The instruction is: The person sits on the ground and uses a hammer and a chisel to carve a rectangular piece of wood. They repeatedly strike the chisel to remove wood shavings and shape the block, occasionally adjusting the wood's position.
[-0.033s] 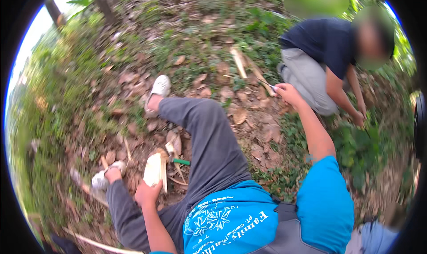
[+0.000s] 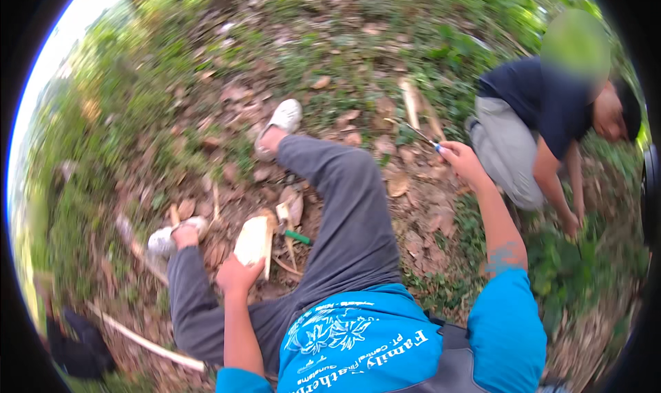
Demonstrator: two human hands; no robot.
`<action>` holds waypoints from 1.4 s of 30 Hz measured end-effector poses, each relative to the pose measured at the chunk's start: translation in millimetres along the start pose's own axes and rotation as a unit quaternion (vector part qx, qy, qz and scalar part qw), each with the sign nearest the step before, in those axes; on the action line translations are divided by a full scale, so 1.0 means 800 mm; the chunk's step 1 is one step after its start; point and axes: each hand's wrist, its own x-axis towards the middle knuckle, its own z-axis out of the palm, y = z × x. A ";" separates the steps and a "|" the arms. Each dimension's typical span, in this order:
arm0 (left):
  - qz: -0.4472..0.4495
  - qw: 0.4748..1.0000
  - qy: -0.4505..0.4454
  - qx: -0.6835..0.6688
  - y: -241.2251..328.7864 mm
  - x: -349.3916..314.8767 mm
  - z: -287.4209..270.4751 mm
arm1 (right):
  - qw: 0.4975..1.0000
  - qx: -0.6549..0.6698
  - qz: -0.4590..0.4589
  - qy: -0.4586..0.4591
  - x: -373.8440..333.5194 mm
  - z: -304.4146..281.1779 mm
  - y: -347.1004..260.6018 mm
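My left hand [image 2: 239, 274] is closed on the near end of a pale, freshly cut piece of wood [image 2: 253, 238], which is tilted above the ground between my legs. Out to the right, my right hand [image 2: 460, 160] grips a slim tool with a blue-and-white handle [image 2: 438, 147]. Its thin dark shaft points up and left, away from the wood, and ends in a small light-coloured tip; blur hides the exact kind. Just beyond the held wood lies a tool with a green handle [image 2: 298, 237], beside another pale wood piece [image 2: 286, 217].
A person in a dark shirt [image 2: 527, 93] crouches at the right, hands low near the plants. Split wood pieces [image 2: 411, 104] lie among dry leaves ahead. A long pale stick [image 2: 148, 345] and a dark bag-like object [image 2: 81, 345] are at the lower left.
The whole view has shifted. Against the ground, my right hand has moved slightly left, and its tool now shows more fully. My left hand still grips the wood.
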 end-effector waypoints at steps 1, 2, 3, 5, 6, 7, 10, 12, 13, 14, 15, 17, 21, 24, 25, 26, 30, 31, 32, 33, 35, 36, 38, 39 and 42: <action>0.013 1.000 -0.017 -0.010 0.008 0.007 0.008 | 0.995 0.008 -0.080 -0.058 0.001 0.049 -0.019; 0.021 0.999 -0.027 -0.015 0.011 0.015 0.017 | 0.980 0.044 -0.117 -0.156 -0.024 0.101 -0.064; 0.023 0.999 -0.032 -0.012 0.005 0.018 0.030 | 0.957 0.043 -0.143 -0.248 -0.054 0.156 -0.113; 0.032 0.999 -0.013 -0.001 -0.002 0.011 0.067 | 0.890 0.049 -0.216 -0.397 -0.117 0.249 -0.191; 0.021 1.000 -0.005 0.000 -0.011 0.003 0.078 | 0.854 0.053 -0.256 -0.449 -0.150 0.286 -0.220; 0.001 1.000 -0.018 0.001 -0.015 -0.011 0.078 | 0.818 0.060 -0.280 -0.499 -0.182 0.317 -0.249; -0.023 0.993 0.033 -0.110 -0.010 -0.044 0.057 | 0.719 0.080 -0.323 -0.610 -0.241 0.360 -0.319; -0.022 0.975 0.102 -0.197 -0.013 -0.050 0.038 | 0.681 0.115 -0.332 -0.643 -0.265 0.365 -0.338; -0.017 0.962 0.137 -0.235 -0.015 -0.047 0.033 | 0.673 0.138 -0.331 -0.646 -0.272 0.365 -0.345; 0.012 0.920 0.198 -0.337 -0.023 -0.026 0.064 | 0.667 0.163 -0.330 -0.648 -0.273 0.366 -0.349; 0.029 0.865 0.260 -0.427 -0.044 -0.008 0.116 | 0.651 0.148 -0.358 -0.653 -0.271 0.364 -0.348; 0.025 0.865 0.261 -0.428 -0.044 0.016 0.127 | 0.682 0.134 -0.299 -0.653 -0.241 0.357 -0.332; -0.062 0.991 0.078 -0.087 -0.006 -0.018 0.027 | 0.781 0.159 -0.162 -0.583 -0.180 0.363 -0.232; -0.033 0.995 0.081 -0.045 -0.005 -0.023 0.022 | 0.827 0.222 -0.066 -0.512 -0.172 0.361 -0.158; -0.020 0.997 0.071 -0.026 -0.007 -0.024 0.030 | 0.833 0.235 -0.018 -0.501 -0.170 0.356 -0.132; -0.016 0.998 0.058 -0.032 -0.006 -0.028 0.038 | 0.841 0.225 0.019 -0.492 -0.169 0.350 -0.113; -0.002 0.999 -0.028 -0.035 0.006 -0.033 0.034 | 0.862 0.206 0.096 -0.453 -0.159 0.337 -0.068; 0.008 0.999 -0.027 -0.032 0.010 -0.032 0.047 | 0.873 0.193 0.087 -0.438 -0.157 0.337 -0.065; 0.018 0.999 -0.026 -0.027 0.012 -0.033 0.057 | 0.884 0.180 0.079 -0.424 -0.154 0.340 -0.067; -0.009 0.998 -0.032 -0.052 0.011 -0.040 0.058 | 0.874 0.163 0.061 -0.453 -0.149 0.346 -0.072; -0.032 0.995 -0.029 -0.090 0.005 -0.033 0.062 | 0.874 0.104 0.060 -0.472 -0.142 0.354 -0.086; -0.033 0.994 -0.011 -0.101 0.004 -0.029 0.059 | 0.871 0.074 0.059 -0.482 -0.137 0.352 -0.098; -0.040 0.996 -0.016 -0.081 0.010 -0.021 0.046 | 0.861 0.016 0.055 -0.506 -0.124 0.344 -0.118; -0.043 0.995 -0.011 -0.091 0.014 -0.021 0.037 | 0.854 -0.009 0.055 -0.518 -0.118 0.335 -0.114; -0.043 0.996 -0.012 -0.082 0.019 -0.017 0.028 | 0.839 -0.081 -0.067 -0.534 -0.109 0.319 -0.108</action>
